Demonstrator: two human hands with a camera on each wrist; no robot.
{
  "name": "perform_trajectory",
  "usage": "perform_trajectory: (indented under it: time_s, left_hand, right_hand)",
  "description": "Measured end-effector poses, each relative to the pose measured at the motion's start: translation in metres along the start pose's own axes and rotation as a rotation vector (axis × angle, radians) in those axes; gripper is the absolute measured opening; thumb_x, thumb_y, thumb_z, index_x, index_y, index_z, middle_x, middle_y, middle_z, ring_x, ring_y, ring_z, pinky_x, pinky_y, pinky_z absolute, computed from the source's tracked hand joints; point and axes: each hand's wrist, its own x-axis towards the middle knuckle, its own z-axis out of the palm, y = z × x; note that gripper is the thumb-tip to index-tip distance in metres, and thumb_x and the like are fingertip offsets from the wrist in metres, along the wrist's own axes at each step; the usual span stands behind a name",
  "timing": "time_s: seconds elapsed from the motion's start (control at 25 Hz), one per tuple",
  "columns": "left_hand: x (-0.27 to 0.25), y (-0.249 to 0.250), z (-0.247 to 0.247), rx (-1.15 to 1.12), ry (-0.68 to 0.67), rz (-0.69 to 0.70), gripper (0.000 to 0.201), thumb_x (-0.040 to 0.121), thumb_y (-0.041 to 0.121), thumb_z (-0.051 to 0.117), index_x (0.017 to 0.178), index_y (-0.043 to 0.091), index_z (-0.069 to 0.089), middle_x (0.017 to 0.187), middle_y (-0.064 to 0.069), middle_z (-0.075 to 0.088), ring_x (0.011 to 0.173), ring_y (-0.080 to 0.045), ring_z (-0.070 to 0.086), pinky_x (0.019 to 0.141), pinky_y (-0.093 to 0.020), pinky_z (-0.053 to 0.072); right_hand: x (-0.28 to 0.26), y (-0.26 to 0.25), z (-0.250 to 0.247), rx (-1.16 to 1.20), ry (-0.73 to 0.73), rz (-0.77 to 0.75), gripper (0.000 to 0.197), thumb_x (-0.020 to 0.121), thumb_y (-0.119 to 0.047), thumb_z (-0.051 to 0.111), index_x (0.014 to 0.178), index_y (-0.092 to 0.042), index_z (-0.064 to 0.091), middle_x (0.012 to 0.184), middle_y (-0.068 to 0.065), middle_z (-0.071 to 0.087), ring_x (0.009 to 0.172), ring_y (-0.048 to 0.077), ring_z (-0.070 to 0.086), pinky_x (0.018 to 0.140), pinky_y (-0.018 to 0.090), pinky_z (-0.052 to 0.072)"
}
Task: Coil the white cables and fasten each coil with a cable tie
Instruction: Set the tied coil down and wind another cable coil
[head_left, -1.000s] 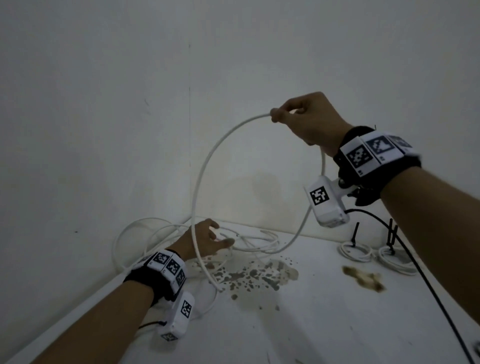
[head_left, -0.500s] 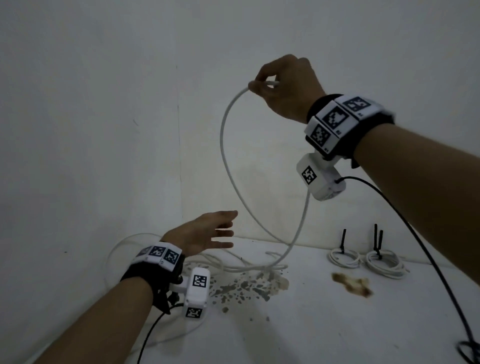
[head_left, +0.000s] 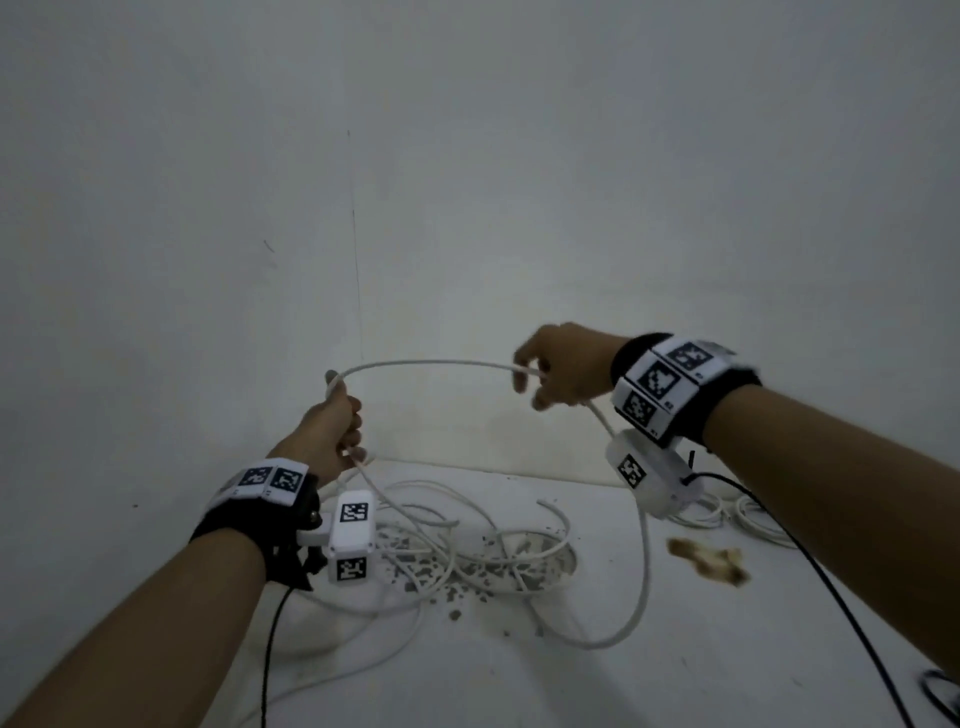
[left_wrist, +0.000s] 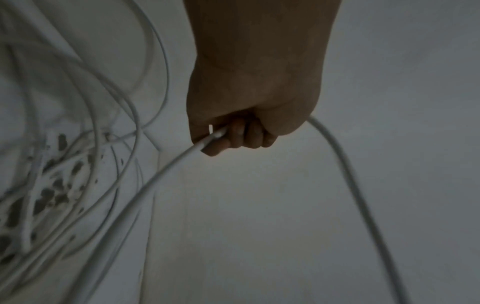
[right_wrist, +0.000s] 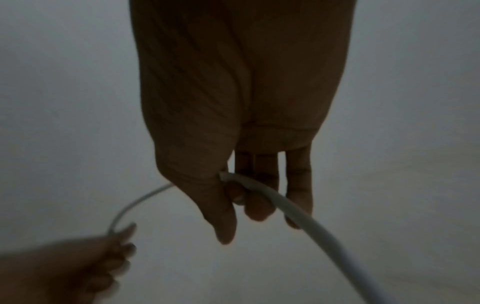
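A white cable (head_left: 431, 365) arches in the air between both hands. My left hand (head_left: 335, 423) grips it in a fist, and the left wrist view shows the fingers (left_wrist: 235, 137) curled round the cable (left_wrist: 166, 170). My right hand (head_left: 558, 371) pinches the cable's other side between thumb and fingers (right_wrist: 257, 207), the cable (right_wrist: 298, 214) running down from it. Below that hand the cable sags in a long loop (head_left: 641, 582) to the table. A tangle of loose white cables (head_left: 467, 540) lies on the table under the hands.
The white table (head_left: 675, 665) sits in a corner between two walls. Coiled white cables (head_left: 748, 514) lie at the back right, partly hidden by my right wrist camera. A brown stain (head_left: 711, 561) and dark specks (head_left: 457, 592) mark the tabletop. Black wrist-camera cords (head_left: 857, 623) hang at both arms.
My right hand has dropped from high up to mid height with the cable. My left hand has risen from open over the table and taken hold of the cable.
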Motion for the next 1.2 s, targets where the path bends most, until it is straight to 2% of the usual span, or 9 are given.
perform_trajectory:
  time_s: [0.16,0.32,0.44,0.6,0.76,0.84,1.04,1.12,1.2]
  left_hand:
    - [0.017,0.001,-0.056,0.077,0.088,-0.050,0.054,0.095,0.066,0.032,0.069,0.020,0.040,0.043,0.006,0.028,0.037,-0.010,0.019,0.038,-0.015,0.019]
    - [0.023,-0.018,-0.060,0.162,0.011,-0.105,0.049,0.089,0.063,0.053,0.072,0.019,0.042,0.050,0.005,0.029,0.050,-0.012,0.020,0.050,-0.024,0.018]
    - [0.023,-0.025,-0.045,0.204,-0.027,-0.135,0.045,0.084,0.056,0.067,0.072,0.019,0.045,0.056,0.003,0.034,0.052,-0.012,0.027,0.051,-0.026,0.026]
    - [0.021,-0.036,-0.030,0.201,-0.029,-0.122,0.048,0.085,0.059,0.064,0.095,0.013,0.055,0.074,-0.002,0.048,0.066,-0.018,0.050,0.064,-0.035,0.048]
    - [0.010,-0.048,-0.029,0.241,-0.043,-0.255,0.081,0.076,0.086,0.041,0.097,0.010,0.062,0.092,-0.007,0.067,0.090,-0.028,0.066,0.086,-0.045,0.051]
    - [0.005,-0.054,-0.029,0.236,-0.066,-0.297,0.093,0.068,0.092,0.041,0.099,0.008,0.064,0.099,-0.011,0.072,0.095,-0.033,0.069,0.086,-0.051,0.052]
    - [0.001,-0.056,-0.027,0.205,-0.089,-0.323,0.107,0.051,0.098,0.049,0.104,0.007,0.064,0.104,-0.017,0.073,0.093,-0.040,0.071,0.082,-0.056,0.055]
    - [0.003,-0.060,-0.027,0.184,-0.092,-0.337,0.107,0.050,0.098,0.050,0.105,0.006,0.063,0.104,-0.018,0.073,0.092,-0.041,0.071,0.078,-0.055,0.056]
    - [0.004,-0.068,-0.026,0.178,-0.095,-0.361,0.106,0.050,0.097,0.052,0.104,0.006,0.060,0.097,-0.015,0.072,0.091,-0.040,0.070,0.075,-0.056,0.056]
  right_hand:
    - [-0.010,0.076,0.043,-0.349,-0.065,0.473,0.034,0.094,-0.046,0.055,0.106,-0.014,0.061,0.106,0.010,0.064,0.080,0.026,0.057,0.072,0.032,0.046]
    - [-0.014,0.085,0.040,0.235,-0.165,0.655,0.078,0.096,-0.069,0.032,0.077,-0.003,0.068,0.069,0.013,0.071,0.059,0.024,0.062,0.065,0.030,0.049]
    - [-0.005,0.057,-0.002,0.815,0.163,0.546,0.057,0.091,-0.061,0.057,0.080,-0.006,0.065,0.074,0.015,0.073,0.061,0.026,0.067,0.065,0.033,0.054]
    - [-0.001,0.015,-0.079,1.162,0.669,0.206,0.017,0.087,-0.032,0.073,0.088,-0.015,0.069,0.069,0.002,0.068,0.060,0.017,0.069,0.070,0.030,0.050]
    - [0.005,-0.003,-0.115,0.994,0.946,-0.066,0.015,0.088,-0.034,0.073,0.092,-0.020,0.073,0.076,0.003,0.072,0.064,0.009,0.068,0.056,0.019,0.053]
    - [0.013,-0.005,-0.116,0.896,1.126,-0.112,0.015,0.085,-0.039,0.072,0.089,-0.025,0.076,0.069,-0.002,0.070,0.063,0.009,0.066,0.063,0.024,0.057]
    - [0.025,-0.015,-0.119,0.492,1.706,-0.273,0.014,0.085,-0.025,0.066,0.085,-0.013,0.075,0.062,-0.009,0.062,0.057,-0.006,0.047,0.061,0.008,0.038]
    - [0.033,-0.013,-0.122,0.325,1.708,-0.339,0.018,0.087,-0.024,0.063,0.092,-0.012,0.075,0.073,-0.001,0.069,0.065,0.006,0.056,0.067,0.019,0.046]
    - [0.041,-0.010,-0.119,0.219,1.475,-0.331,0.026,0.092,-0.024,0.055,0.109,-0.015,0.072,0.083,0.000,0.070,0.071,0.009,0.056,0.074,0.025,0.049]
